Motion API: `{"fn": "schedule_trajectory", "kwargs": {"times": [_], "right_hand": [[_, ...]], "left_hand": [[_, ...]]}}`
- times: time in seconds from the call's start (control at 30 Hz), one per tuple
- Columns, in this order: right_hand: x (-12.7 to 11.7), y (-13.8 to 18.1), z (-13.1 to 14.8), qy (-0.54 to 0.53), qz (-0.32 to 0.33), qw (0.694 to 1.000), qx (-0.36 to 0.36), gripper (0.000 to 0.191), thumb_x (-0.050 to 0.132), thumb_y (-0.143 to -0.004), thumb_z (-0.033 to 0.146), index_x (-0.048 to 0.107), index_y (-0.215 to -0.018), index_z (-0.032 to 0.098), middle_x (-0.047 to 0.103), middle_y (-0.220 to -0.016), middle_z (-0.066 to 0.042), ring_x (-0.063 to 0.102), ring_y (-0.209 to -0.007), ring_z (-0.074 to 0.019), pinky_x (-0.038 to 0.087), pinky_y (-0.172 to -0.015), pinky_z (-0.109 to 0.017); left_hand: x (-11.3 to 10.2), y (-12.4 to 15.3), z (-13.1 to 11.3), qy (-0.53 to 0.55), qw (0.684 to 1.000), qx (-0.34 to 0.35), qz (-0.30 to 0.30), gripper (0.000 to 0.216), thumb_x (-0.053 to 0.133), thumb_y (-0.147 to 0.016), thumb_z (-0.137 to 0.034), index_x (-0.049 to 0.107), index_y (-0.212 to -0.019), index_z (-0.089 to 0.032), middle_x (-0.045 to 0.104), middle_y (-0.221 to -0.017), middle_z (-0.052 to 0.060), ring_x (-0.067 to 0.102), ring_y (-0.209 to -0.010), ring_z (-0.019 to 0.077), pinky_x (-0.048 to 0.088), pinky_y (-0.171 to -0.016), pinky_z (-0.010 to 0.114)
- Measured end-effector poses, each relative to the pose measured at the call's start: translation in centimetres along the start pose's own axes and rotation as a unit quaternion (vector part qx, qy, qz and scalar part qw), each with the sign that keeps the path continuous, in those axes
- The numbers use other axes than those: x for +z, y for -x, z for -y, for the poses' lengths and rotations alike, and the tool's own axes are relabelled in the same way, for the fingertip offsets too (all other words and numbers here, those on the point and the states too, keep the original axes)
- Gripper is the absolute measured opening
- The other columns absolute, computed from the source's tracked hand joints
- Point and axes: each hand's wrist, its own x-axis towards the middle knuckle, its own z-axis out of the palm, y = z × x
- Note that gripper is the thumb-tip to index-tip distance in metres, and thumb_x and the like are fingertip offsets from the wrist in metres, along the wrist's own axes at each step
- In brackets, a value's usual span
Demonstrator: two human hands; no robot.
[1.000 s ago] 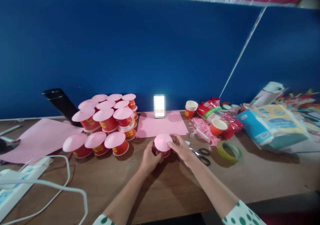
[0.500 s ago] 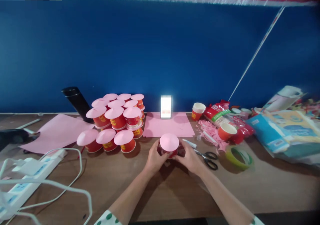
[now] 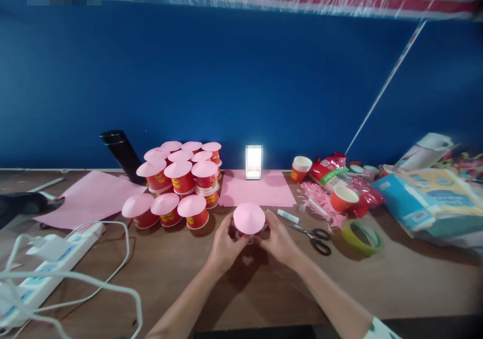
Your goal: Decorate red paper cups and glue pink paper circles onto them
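Note:
Between my two hands is a red paper cup topped by a pink paper cone (image 3: 249,219); the cone hides most of the cup. My left hand (image 3: 227,243) wraps its left side, and my right hand (image 3: 277,241) wraps its right side, thumbs toward the front. To the left, several red paper cups with the same pink cone tops (image 3: 180,178) stand stacked in rows. A glue stick (image 3: 288,216) and black-handled scissors (image 3: 316,239) lie just right of my right hand.
Pink paper sheets (image 3: 260,190) lie behind the cup, with a lit phone (image 3: 254,163) upright there. On the right are cups (image 3: 301,169), pink scraps (image 3: 320,208), a tape roll (image 3: 362,237) and a tissue pack (image 3: 433,198). A power strip (image 3: 49,273) with cables lies left.
Both hands have brought the cone-topped cup slightly left and nearer to me, and its cone looks a bit larger. The whole view has shifted slightly.

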Motion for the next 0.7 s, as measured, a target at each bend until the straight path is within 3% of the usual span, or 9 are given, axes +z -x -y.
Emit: {"fn": "schedule_trajectory", "kwargs": {"times": [0.1,0.23,0.3,0.37,0.47,0.7], "right_hand": [[0.7,-0.5,0.6,0.002,-0.004,1.000,0.003,0.037,0.076,-0.070,0.029,0.059,-0.102,0.021,0.059,-0.096,-0.007,0.055,-0.087,-0.0240,0.048,-0.076,-0.037],[1.3,-1.3,1.1,0.002,-0.009,1.000,-0.004,0.041,0.075,-0.070,0.028,0.058,-0.107,0.022,0.060,-0.099,-0.008,0.056,-0.090,-0.0246,0.048,-0.077,-0.037],[1.5,-1.7,1.5,0.002,-0.008,1.000,-0.004,0.042,0.075,-0.070,0.027,0.058,-0.108,0.022,0.060,-0.099,-0.007,0.056,-0.089,-0.0242,0.048,-0.075,-0.036],[1.7,-2.2,2.0,0.005,-0.005,1.000,0.005,0.040,0.076,-0.069,0.028,0.059,-0.105,0.022,0.061,-0.096,-0.007,0.056,-0.085,-0.0234,0.047,-0.071,-0.036],[2.2,-3.2,3.0,0.002,-0.008,1.000,0.012,0.040,0.078,-0.066,0.032,0.061,-0.101,0.023,0.060,-0.093,-0.006,0.055,-0.079,-0.0216,0.047,-0.068,-0.035],[6.0,-7.4,7.0,-0.061,0.022,0.997,-0.033,0.045,0.076,-0.069,0.035,0.059,-0.109,0.023,0.060,-0.099,-0.007,0.057,-0.086,-0.0233,0.049,-0.075,-0.038]], "left_hand": [[-0.9,0.6,0.1,-0.005,1.000,-0.003,-0.008,0.065,0.075,-0.063,-0.027,0.050,-0.122,-0.015,0.065,-0.099,0.007,0.059,-0.076,0.0159,0.049,-0.068,0.028],[-2.0,2.0,0.4,0.000,0.999,-0.032,-0.003,0.078,0.073,-0.068,-0.029,0.036,-0.135,-0.015,0.054,-0.064,-0.005,0.053,-0.056,0.0129,0.047,-0.056,0.026],[-2.7,2.9,0.8,0.000,0.999,-0.043,0.000,0.073,0.069,-0.073,-0.031,0.035,-0.136,-0.016,0.050,-0.059,-0.007,0.053,-0.052,0.0132,0.048,-0.056,0.027],[-3.4,3.8,1.3,-0.020,0.999,-0.035,-0.015,0.057,0.064,-0.077,-0.034,0.044,-0.129,-0.018,0.057,-0.069,-0.003,0.055,-0.053,0.0123,0.050,-0.059,0.028],[-4.3,5.2,2.3,-0.059,0.996,0.016,-0.057,0.036,0.063,-0.077,-0.033,0.060,-0.110,-0.021,0.057,-0.118,0.010,0.056,-0.058,0.0097,0.053,-0.065,0.031],[-5.0,7.0,3.5,-0.096,0.993,0.025,-0.058,0.021,0.059,-0.080,-0.028,0.062,-0.098,-0.019,0.055,-0.123,0.012,0.051,-0.056,0.0087,0.052,-0.060,0.030]]}}
